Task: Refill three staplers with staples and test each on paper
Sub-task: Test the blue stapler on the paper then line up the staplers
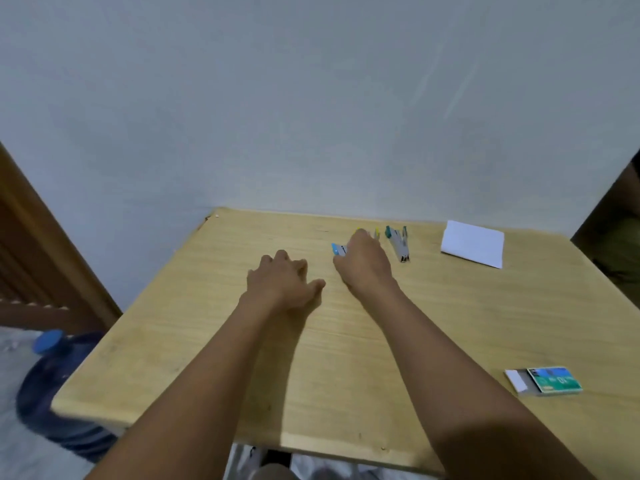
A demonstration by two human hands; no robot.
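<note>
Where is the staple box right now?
In the head view, the staple box lies at the near right of the table, toward its front edge, with the paper farther back on the same side.

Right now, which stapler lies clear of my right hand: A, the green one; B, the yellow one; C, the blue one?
A: the green stapler lies by itself, apart from the right hand, which covers part of the blue stapler and the yellow stapler.
</note>
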